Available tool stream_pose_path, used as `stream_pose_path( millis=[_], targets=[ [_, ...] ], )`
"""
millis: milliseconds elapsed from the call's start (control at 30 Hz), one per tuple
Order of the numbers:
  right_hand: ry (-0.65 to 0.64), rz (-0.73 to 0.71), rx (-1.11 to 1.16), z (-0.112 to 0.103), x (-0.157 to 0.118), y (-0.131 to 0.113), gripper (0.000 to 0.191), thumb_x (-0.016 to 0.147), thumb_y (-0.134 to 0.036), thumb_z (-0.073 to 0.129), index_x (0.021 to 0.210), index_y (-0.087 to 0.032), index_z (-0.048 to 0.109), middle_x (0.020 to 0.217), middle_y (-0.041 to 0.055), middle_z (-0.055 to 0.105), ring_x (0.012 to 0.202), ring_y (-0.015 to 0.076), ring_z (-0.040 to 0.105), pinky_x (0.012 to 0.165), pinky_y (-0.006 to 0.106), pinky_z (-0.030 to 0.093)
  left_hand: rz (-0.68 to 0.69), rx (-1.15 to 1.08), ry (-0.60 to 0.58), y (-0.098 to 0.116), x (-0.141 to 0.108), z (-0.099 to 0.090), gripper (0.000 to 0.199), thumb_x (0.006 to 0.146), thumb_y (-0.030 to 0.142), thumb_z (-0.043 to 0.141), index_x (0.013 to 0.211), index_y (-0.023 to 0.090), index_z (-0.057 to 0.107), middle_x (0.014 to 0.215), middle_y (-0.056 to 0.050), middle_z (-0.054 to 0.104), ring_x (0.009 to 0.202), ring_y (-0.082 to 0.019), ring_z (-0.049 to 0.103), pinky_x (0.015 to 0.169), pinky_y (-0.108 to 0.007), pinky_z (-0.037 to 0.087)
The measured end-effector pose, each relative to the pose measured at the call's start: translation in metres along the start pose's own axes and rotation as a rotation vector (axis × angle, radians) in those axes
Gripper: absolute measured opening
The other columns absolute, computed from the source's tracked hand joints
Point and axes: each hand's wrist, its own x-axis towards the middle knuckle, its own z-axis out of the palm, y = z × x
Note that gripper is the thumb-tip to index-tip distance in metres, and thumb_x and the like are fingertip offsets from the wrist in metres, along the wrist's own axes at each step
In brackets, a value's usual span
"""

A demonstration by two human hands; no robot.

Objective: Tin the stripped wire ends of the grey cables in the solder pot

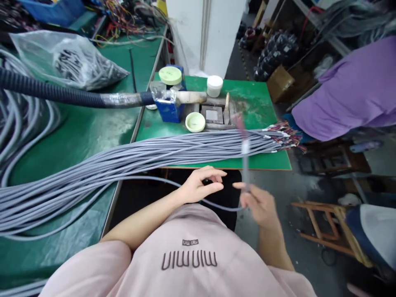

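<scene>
My right hand (pixel 259 203) is closed on a single grey cable (pixel 245 167), gripping it a little below its end. That end points up, with a white band and blurred reddish wires at its tip. The cable's tail droops in front of my shirt and passes behind my left hand (pixel 202 183). Thumb and fingers of the left hand are curved and apart, with nothing between them. Beyond both hands, a thick bundle of grey cables (pixel 173 150) lies across the green tables, its stripped, coloured wire ends fanned out at the right.
Behind the bundle sit a square metal pot (pixel 212 115), a pale green dish (pixel 195 122), a white tub (pixel 214 86) and a blue box (pixel 168 109). A ribbed hose (pixel 80 97) reaches in from the left. Someone in a purple top (pixel 349 86) is at the right.
</scene>
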Motion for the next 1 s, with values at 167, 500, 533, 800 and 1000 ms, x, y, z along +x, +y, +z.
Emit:
stream_pose_path(
  millis=[167, 500, 533, 800, 1000],
  targets=[
    [-0.340, 0.118, -0.117, 0.032, -0.005, 0.003, 0.030, 0.095, -0.029, 0.040, 0.114, -0.023, 0.061, 0.055, -0.0042, 0.052, 0.046, 0.0110, 0.049, 0.048, 0.024, 0.040, -0.297, -0.418, 0.217, 0.000, 0.002, -0.003, 0.027, 0.076, 0.039, 0.072, 0.086, 0.014, 0.073, 0.076, -0.005, 0.068, 0.065, -0.011, 0.059, 0.064, -0.025, 0.049],
    [-0.070, -0.011, -0.178, 0.042, 0.007, 0.000, 0.017, 0.090, -0.029, 0.053, 0.077, -0.020, 0.059, 0.060, -0.0034, 0.061, 0.053, 0.0100, 0.056, 0.056, 0.021, 0.043, -0.272, -0.428, 0.111, 0.000, -0.003, 0.017, 0.026, 0.072, 0.036, 0.075, 0.067, 0.011, 0.067, 0.060, -0.002, 0.059, 0.055, -0.008, 0.050, 0.053, -0.021, 0.039],
    [-0.055, -0.016, -0.174, 0.044, 0.008, 0.000, 0.016, 0.091, -0.027, 0.052, 0.078, -0.020, 0.059, 0.059, -0.0044, 0.060, 0.052, 0.0088, 0.055, 0.054, 0.020, 0.042, -0.274, -0.454, 0.130, 0.000, -0.003, 0.017, 0.026, 0.072, 0.037, 0.075, 0.069, 0.012, 0.067, 0.060, -0.001, 0.059, 0.054, -0.007, 0.050, 0.052, -0.020, 0.039],
    [0.016, 0.038, -0.100, 0.055, 0.009, 0.000, 0.012, 0.090, -0.027, 0.055, 0.087, -0.020, 0.064, 0.055, -0.0059, 0.059, 0.048, 0.0072, 0.055, 0.050, 0.017, 0.041, -0.231, -0.558, 0.539, 0.013, 0.004, -0.006, 0.024, 0.066, 0.033, 0.079, 0.068, 0.014, 0.066, 0.055, 0.003, 0.057, 0.048, -0.004, 0.045, 0.049, -0.017, 0.038],
    [-0.013, -0.003, -0.158, 0.063, 0.014, -0.005, 0.012, 0.089, -0.026, 0.055, 0.085, -0.020, 0.064, 0.056, -0.0053, 0.060, 0.049, 0.0078, 0.056, 0.051, 0.019, 0.042, -0.250, -0.543, 0.604, 0.019, 0.004, -0.009, 0.021, 0.064, 0.032, 0.079, 0.072, 0.014, 0.071, 0.058, 0.002, 0.061, 0.047, -0.004, 0.046, 0.048, -0.018, 0.040]
  ],
)
